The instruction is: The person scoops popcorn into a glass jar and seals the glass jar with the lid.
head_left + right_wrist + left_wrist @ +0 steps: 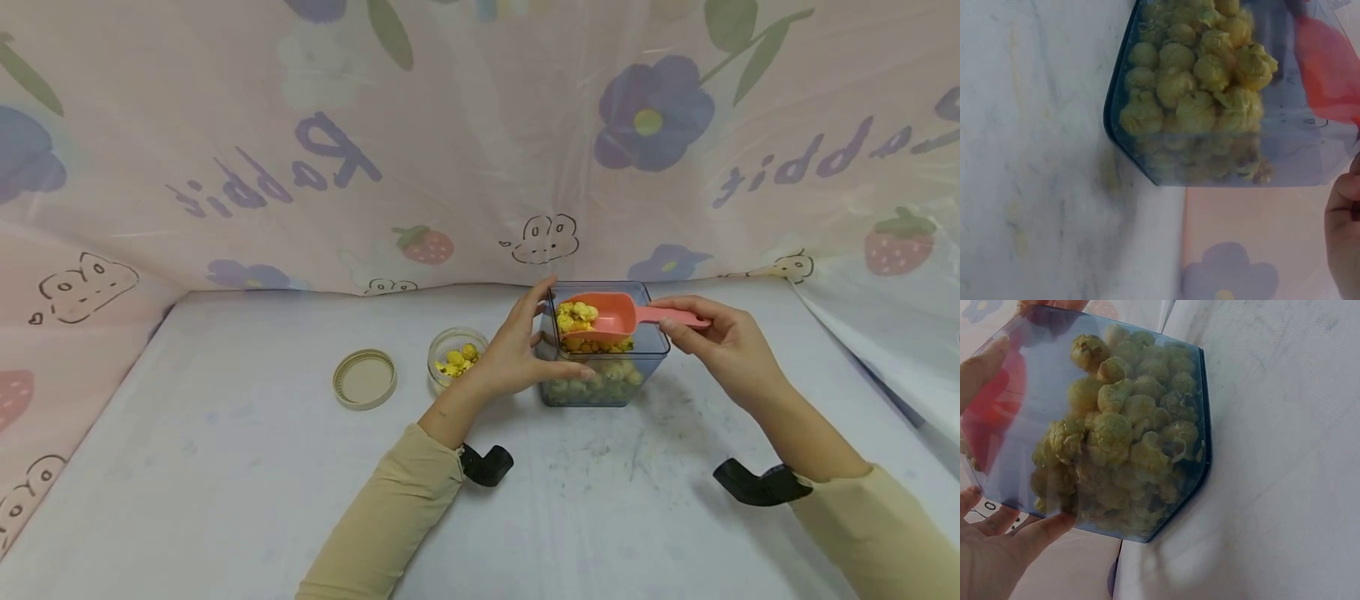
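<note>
A clear bluish plastic container (600, 383) stands on the table, partly filled with yellow popcorn (1110, 434). My left hand (513, 354) holds its left side, thumb across the front wall and fingers along the far left. With thumb and fingers, my right hand (723, 346) grips the handle of a coral-pink scoop (617, 317) at the container's right rim. The scoop's bowl lies level in the container's mouth, with several popcorn pieces at its left end. Through the wall, the right wrist view shows the scoop (1329, 69) above the popcorn.
Left of the container, partly behind my left wrist, sits a small round clear jar (444, 340) with some popcorn inside. Farther left lies a round beige lid (364, 379). A patterned curtain (465, 167) hangs along the back of the white-covered table (225, 467).
</note>
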`<action>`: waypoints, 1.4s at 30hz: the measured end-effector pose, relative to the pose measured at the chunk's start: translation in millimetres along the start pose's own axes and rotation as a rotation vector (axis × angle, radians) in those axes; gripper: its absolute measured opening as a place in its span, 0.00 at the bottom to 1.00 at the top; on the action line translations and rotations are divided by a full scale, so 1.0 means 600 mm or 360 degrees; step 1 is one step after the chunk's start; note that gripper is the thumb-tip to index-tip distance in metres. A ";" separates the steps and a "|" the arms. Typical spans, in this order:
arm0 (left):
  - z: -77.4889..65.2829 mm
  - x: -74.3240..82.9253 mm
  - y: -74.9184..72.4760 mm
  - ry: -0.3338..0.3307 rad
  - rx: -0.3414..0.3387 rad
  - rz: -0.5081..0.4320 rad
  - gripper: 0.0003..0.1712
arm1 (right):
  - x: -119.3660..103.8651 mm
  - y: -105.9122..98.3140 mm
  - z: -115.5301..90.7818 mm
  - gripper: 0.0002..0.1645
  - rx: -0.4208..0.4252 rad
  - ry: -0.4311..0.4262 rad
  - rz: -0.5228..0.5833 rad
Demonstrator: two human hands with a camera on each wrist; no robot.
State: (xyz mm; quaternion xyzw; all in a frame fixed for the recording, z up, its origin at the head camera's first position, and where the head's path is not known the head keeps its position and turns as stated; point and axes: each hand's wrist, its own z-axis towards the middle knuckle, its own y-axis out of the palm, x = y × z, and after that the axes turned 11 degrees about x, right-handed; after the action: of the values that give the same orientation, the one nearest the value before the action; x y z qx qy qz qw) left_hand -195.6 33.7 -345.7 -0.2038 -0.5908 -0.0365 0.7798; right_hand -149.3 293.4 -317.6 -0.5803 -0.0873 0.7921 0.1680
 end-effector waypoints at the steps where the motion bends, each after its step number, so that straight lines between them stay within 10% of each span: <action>1: 0.000 0.000 0.000 -0.0003 -0.0001 0.0002 0.66 | 0.001 0.000 -0.001 0.14 0.0009 0.0004 -0.0005; 29: 0.001 0.004 -0.001 -0.0055 -0.0007 0.0013 0.65 | 0.005 -0.010 -0.011 0.14 0.0163 0.0104 0.0329; 42: -0.008 0.011 -0.006 0.0057 0.0025 0.0292 0.68 | -0.004 -0.010 -0.023 0.14 0.0234 0.0087 0.0307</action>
State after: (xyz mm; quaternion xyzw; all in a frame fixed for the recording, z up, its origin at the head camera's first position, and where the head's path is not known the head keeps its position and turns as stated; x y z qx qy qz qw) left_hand -190.5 30.2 -339.7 -0.2502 -0.5558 0.0360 0.7920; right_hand -134.9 297.3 -317.5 -0.5937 0.0319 0.7926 0.1353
